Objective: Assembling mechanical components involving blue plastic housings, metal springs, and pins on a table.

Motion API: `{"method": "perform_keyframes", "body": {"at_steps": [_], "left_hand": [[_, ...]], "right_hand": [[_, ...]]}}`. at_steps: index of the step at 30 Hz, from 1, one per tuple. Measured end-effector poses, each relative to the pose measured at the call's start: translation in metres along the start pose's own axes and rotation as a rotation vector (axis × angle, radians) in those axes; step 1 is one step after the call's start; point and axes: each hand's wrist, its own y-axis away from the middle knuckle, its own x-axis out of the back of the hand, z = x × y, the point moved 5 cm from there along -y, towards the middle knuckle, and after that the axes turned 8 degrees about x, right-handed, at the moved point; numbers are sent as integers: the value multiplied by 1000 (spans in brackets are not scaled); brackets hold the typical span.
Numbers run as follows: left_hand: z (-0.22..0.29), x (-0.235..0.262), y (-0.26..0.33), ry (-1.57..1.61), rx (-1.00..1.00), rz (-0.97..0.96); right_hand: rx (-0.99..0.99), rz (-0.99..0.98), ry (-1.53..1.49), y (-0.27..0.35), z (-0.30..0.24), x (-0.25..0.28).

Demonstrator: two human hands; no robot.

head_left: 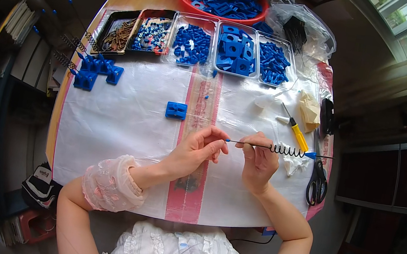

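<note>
A thin black rod with a coiled spring section (pixel 288 151) lies level across the space in front of me. My right hand (pixel 260 164) is closed on its straight part, left of the coil. A blue cone-shaped piece (pixel 310 155) sits on the rod at the coil's right end. At the rod's left end is a small blue tip (pixel 228 140), pinched between the thumb and forefinger of my left hand (pixel 198 149). Beyond my left hand, a square blue plastic base (pixel 176 111) rests alone on the white sheet (pixel 117 128).
Along the far side stand trays of screws (pixel 120 35), nuts (pixel 150 32), small blue parts (pixel 192 44) and blue bases (pixel 236 50). Behind them is a red basin (pixel 182 1). Assembled blue pieces (pixel 95 70) stand left. A yellow-handled screwdriver (pixel 299 136) and black scissors (pixel 317 185) lie right.
</note>
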Motion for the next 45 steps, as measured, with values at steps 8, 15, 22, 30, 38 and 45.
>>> {"method": "perform_keyframes", "body": {"at_steps": [8,15,22,30,38,45], "left_hand": [[-6,7,-1,53,33,-98],[-7,8,-2,95,65,-121],[-7,9,-3,76,63,-127],[-6,7,-1,75,100,-96],[-7,9,-1,100,71,-95],[-5,6,-3,91,68,-85]], "right_hand": [[-29,-40,-64,-1,1,-2],[-31,-84,-36,0,-5,-5],[-102,-28,-107,4,2,-6],[-218,33,-205,5,7,-3],[-219,-7,-205,3,9,-1],[-248,23,-135,1,12,2]]}}
